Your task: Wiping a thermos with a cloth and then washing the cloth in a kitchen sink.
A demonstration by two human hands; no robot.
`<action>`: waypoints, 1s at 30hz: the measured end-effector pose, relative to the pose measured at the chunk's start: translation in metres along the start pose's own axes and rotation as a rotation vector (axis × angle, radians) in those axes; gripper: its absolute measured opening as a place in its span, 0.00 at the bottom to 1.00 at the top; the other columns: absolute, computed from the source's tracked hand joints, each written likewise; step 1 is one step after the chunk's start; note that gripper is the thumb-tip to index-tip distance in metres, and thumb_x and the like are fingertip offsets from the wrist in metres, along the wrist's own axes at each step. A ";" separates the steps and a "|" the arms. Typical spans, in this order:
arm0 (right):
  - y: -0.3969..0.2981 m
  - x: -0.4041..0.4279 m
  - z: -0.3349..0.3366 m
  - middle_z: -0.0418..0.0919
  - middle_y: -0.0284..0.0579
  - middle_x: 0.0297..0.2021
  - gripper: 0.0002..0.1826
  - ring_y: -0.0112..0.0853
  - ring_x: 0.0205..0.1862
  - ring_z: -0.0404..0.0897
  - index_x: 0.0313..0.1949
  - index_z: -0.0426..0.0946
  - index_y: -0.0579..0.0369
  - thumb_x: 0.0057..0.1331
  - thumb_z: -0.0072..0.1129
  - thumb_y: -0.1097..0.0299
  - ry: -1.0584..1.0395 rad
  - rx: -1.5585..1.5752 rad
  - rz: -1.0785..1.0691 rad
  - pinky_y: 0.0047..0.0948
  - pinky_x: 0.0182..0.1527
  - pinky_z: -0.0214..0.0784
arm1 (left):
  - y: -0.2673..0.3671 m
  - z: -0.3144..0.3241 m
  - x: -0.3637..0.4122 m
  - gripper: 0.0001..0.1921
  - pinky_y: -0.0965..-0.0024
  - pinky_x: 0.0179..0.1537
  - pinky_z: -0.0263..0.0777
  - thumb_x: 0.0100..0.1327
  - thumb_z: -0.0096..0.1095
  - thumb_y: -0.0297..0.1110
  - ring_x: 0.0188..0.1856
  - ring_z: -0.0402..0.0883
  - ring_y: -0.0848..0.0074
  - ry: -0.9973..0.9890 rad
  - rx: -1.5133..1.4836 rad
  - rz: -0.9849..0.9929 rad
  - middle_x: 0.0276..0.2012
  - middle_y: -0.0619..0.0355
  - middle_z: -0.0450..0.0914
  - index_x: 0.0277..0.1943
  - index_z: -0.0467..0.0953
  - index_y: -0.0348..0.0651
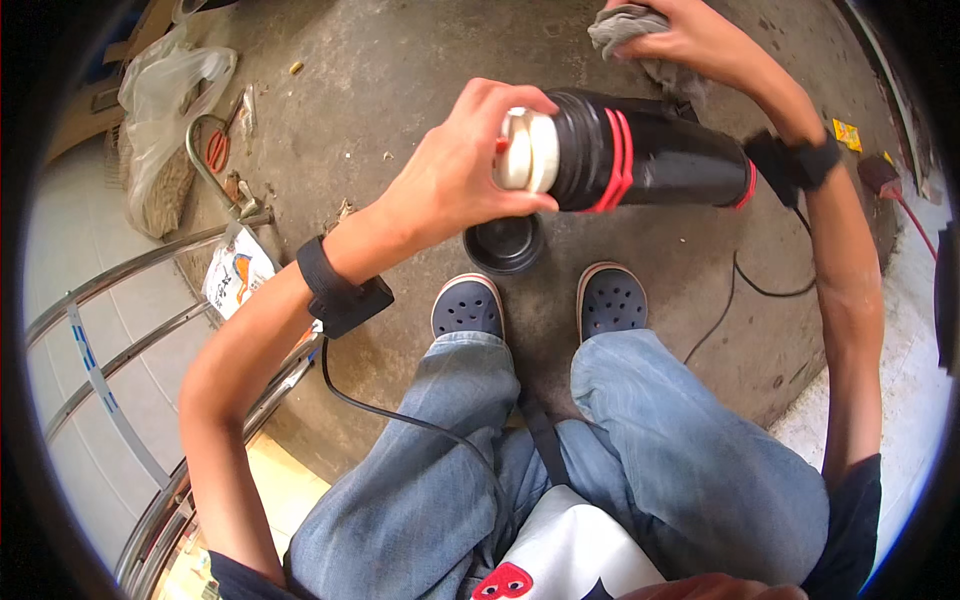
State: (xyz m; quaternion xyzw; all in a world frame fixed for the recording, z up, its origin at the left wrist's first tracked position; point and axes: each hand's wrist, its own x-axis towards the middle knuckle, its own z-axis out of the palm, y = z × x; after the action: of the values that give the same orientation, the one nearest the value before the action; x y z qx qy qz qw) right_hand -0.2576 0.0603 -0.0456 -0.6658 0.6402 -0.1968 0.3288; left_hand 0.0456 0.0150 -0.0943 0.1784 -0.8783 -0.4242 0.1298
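Note:
My left hand grips a black vacuum flask at its neck end, fingers around the white stopper. The flask lies nearly level in the air, its base pointing right, with red bands around its body and near the base. In my right hand, raised beyond the flask at the upper right, is a crumpled grey cloth. Below the flask's neck a black cup-shaped lid rests on the concrete floor, its hollow side up and its far edge partly hidden.
A metal tube rack curves along my left side. Past it lie a bent metal tube, red-handled scissors and a clear plastic bag. A yellow wrapper and a red-handled brush are far right. Cables hang from both wristbands.

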 end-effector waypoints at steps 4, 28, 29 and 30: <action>-0.033 -0.019 0.023 0.81 0.35 0.38 0.17 0.23 0.43 0.78 0.46 0.78 0.57 0.58 0.72 0.71 -0.285 0.200 -0.140 0.27 0.47 0.71 | 0.008 -0.004 -0.005 0.46 0.62 0.52 0.81 0.42 0.88 0.30 0.55 0.80 0.56 -0.058 0.088 0.071 0.62 0.52 0.70 0.65 0.67 0.49; -0.052 -0.098 0.069 0.77 0.47 0.42 0.24 0.44 0.47 0.81 0.54 0.78 0.54 0.55 0.60 0.77 0.289 0.019 -0.052 0.34 0.52 0.73 | 0.000 0.011 0.000 0.47 0.69 0.45 0.80 0.48 0.90 0.43 0.44 0.83 0.75 0.068 -0.137 -0.251 0.45 0.51 0.80 0.64 0.64 0.32; -0.051 -0.102 0.074 0.77 0.47 0.42 0.25 0.44 0.46 0.81 0.54 0.78 0.52 0.54 0.62 0.78 0.323 0.014 -0.074 0.36 0.50 0.73 | 0.002 0.012 -0.001 0.47 0.70 0.45 0.80 0.49 0.89 0.45 0.45 0.83 0.75 0.083 -0.171 -0.344 0.46 0.51 0.80 0.63 0.64 0.31; -0.051 -0.106 0.078 0.76 0.46 0.41 0.26 0.44 0.45 0.81 0.54 0.79 0.51 0.54 0.64 0.79 0.358 0.007 -0.095 0.37 0.49 0.74 | 0.005 0.013 -0.001 0.47 0.70 0.46 0.80 0.50 0.88 0.48 0.45 0.82 0.75 0.097 -0.206 -0.434 0.47 0.50 0.79 0.63 0.64 0.30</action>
State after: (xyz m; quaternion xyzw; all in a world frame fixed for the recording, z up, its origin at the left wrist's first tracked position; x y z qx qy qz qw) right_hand -0.1782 0.1771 -0.0492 -0.6484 0.6557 -0.3298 0.2022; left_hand 0.0402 0.0274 -0.0989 0.3690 -0.7643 -0.5202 0.0948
